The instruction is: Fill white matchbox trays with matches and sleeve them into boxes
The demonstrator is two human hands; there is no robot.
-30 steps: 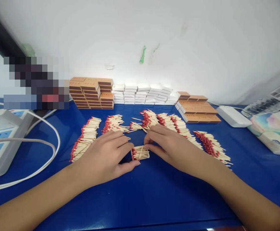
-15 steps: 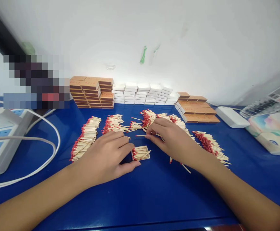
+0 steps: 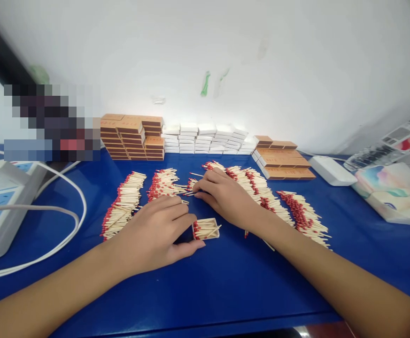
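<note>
Bench (image 3: 197, 291): glossy blue, against white wall (image 3: 176, 51); clock directions from tray.
Tray (image 3: 208, 237): mid-bench, open, loaded; likely light, thin, crushable, best held by the short ends.
Matches (image 3: 205, 229): in tray; light, stiff, probably snap easily; take by bare wood. One overhangs rim, 3 o'clock.
Left hand (image 3: 158, 230): 9 o'clock, thumb and fingers apart around tray's end.
Right hand (image 3: 226, 195): 1 o'clock, fingers at loose matches (image 3: 192, 183), 11 o'clock; can't tell if clamped.
Stacks: brown boxes (image 3: 130, 136) 10–11 and 2 o'clock, white boxes (image 3: 206, 137) 12.
In the way: right forearm (image 3: 317, 265) across match piles; power strip (image 3: 0, 234) farther off, 9.
</note>
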